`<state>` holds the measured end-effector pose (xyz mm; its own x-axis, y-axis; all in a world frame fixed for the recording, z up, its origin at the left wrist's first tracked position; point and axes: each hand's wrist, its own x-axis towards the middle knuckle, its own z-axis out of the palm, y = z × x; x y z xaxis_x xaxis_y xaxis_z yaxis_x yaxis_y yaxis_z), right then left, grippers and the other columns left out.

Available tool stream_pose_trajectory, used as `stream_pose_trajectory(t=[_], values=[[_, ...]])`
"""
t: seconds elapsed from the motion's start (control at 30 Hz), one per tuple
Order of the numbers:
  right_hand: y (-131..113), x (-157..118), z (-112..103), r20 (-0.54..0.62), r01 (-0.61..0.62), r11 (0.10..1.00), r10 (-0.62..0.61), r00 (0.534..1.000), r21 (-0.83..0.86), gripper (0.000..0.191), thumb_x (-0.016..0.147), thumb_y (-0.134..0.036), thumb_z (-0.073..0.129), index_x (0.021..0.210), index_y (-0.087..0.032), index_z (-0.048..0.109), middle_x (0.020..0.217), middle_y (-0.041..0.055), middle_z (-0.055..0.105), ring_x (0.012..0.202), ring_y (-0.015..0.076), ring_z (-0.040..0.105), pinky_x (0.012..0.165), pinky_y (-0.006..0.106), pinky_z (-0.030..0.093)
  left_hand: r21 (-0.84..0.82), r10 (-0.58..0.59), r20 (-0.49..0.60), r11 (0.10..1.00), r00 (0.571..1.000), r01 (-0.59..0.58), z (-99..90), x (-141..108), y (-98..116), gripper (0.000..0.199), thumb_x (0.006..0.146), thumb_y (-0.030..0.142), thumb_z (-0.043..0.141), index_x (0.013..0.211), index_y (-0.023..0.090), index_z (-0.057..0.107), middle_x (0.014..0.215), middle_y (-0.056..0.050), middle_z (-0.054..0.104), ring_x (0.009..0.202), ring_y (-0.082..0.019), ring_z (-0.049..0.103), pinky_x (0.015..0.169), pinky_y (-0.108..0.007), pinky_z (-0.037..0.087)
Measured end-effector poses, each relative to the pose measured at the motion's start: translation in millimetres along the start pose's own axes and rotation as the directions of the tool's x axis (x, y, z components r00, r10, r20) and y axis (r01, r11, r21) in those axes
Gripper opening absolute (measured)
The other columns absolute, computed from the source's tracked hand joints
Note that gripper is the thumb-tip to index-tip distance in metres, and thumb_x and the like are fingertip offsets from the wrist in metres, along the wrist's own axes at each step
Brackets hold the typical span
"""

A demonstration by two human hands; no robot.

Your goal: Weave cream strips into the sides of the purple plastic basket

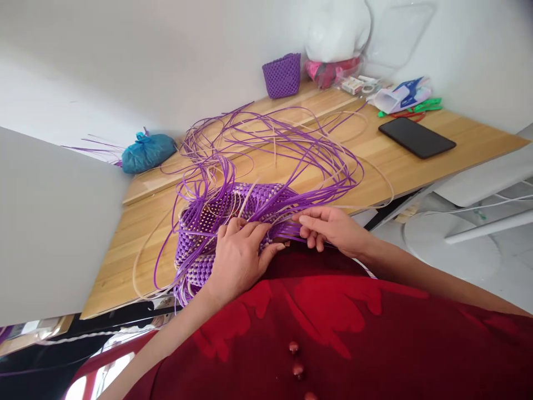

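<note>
A half-woven basket (pixel 200 270) of purple and cream plastic strips lies tilted at the table's front edge, close to my body. Over its near rim rests my left hand (pixel 239 253), fingers curled onto the weave and the thumb pointing right. To the right of it, my right hand (pixel 328 225) pinches a pale strip (pixel 285 220) between thumb and forefinger, its other fingers curled loosely. Long loose purple strips (pixel 328 189) fan out from the basket's rim across the table. What lies under my left fingertips is hidden.
On the wooden table (pixel 125 261), a small finished purple basket (pixel 282 76) stands against the wall. A blue plastic bag (pixel 149 153) sits at the back left. On the right are a black phone (pixel 417 137), green-handled scissors (pixel 428 105) and a crumpled packet (pixel 402 95).
</note>
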<state>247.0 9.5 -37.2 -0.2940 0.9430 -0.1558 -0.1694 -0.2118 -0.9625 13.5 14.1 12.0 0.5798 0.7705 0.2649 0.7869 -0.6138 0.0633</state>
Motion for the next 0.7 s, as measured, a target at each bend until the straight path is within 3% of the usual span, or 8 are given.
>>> stream_pose_trajectory(t=[0.13, 0.2, 0.3, 0.47, 0.6, 0.7], values=[[-27.2, 17.6, -10.3, -0.037, -0.029, 0.995, 0.033, 0.999, 0.099, 0.017, 0.097, -0.028, 0.065, 0.097, -0.012, 0.06, 0.082, 0.0066, 0.063, 0.056, 0.0121, 0.061, 0.04, 0.013, 0.048, -0.077, 0.012, -0.006, 0.997, 1.0, -0.012, 7.2, 13.8, -3.5, 0.051, 0.088, 0.047, 0.062, 0.129, 0.018, 0.056, 0.133, -0.012, 0.062, 0.115, -0.032, 0.053, 0.098, -0.048, 0.04], [-42.3, 29.4, -13.5, -0.092, -0.05, 0.991, 0.062, 0.994, 0.123, 0.013, 0.103, -0.021, 0.054, 0.096, -0.011, 0.059, 0.083, 0.0075, 0.063, 0.055, 0.011, 0.061, 0.04, 0.013, 0.048, -0.106, 0.038, -0.009, 0.994, 0.999, -0.038, 12.5, 17.5, -5.7, 0.046, 0.088, 0.04, 0.063, 0.127, 0.016, 0.057, 0.137, -0.013, 0.058, 0.119, -0.03, 0.052, 0.103, -0.046, 0.039], [-56.0, 45.3, -20.3, -0.124, -0.092, 0.99, 0.106, 0.987, 0.11, 0.024, 0.108, -0.018, 0.042, 0.095, -0.01, 0.059, 0.083, 0.0082, 0.063, 0.054, 0.0102, 0.059, 0.039, 0.013, 0.046, -0.024, -0.001, -0.048, 1.0, 0.999, 0.0, 16.5, 17.3, -8.0, 0.032, 0.086, 0.04, 0.065, 0.109, 0.018, 0.065, 0.125, -0.012, 0.064, 0.11, -0.031, 0.054, 0.097, -0.046, 0.041], [-55.3, 64.5, -37.4, -0.049, -0.134, 0.983, 0.129, 0.99, -0.125, 0.036, 0.111, -0.028, 0.041, 0.091, -0.009, 0.065, 0.079, 0.009, 0.063, 0.052, 0.0114, 0.059, 0.036, 0.015, 0.042, 0.089, -0.064, -0.05, 0.994, 0.997, 0.068, 18.3, 15.6, -19.3, 0.026, 0.086, 0.046, 0.064, 0.085, 0.019, 0.065, 0.085, -0.009, 0.068, 0.088, -0.028, 0.057, 0.079, -0.041, 0.042], [-56.8, 89.9, -55.1, -0.1, -0.174, 0.956, 0.154, 0.983, -0.236, 0.047, 0.112, -0.04, 0.038, 0.089, -0.01, 0.066, 0.081, 0.0108, 0.065, 0.057, 0.0147, 0.062, 0.04, 0.017, 0.044, -0.108, -0.059, 0.005, 0.992, 0.998, 0.059, 21.1, 12.9, -30.3, 0.025, 0.087, 0.044, 0.066, 0.091, 0.02, 0.064, 0.086, -0.006, 0.069, 0.083, -0.023, 0.059, 0.079, -0.036, 0.043], [-66.8, 123.1, -60.9, -0.18, -0.147, 0.928, 0.089, 0.98, -0.343, 0.05, 0.114, -0.041, 0.032, 0.088, -0.012, 0.064, 0.077, 0.0093, 0.064, 0.06, 0.0157, 0.063, 0.046, 0.017, 0.048, -0.102, -0.035, 0.015, 0.994, 0.999, 0.036, 20.3, 9.5, -29.9, 0.026, 0.088, 0.045, 0.063, 0.096, 0.02, 0.066, 0.087, -0.006, 0.069, 0.085, -0.023, 0.058, 0.078, -0.036, 0.042]])
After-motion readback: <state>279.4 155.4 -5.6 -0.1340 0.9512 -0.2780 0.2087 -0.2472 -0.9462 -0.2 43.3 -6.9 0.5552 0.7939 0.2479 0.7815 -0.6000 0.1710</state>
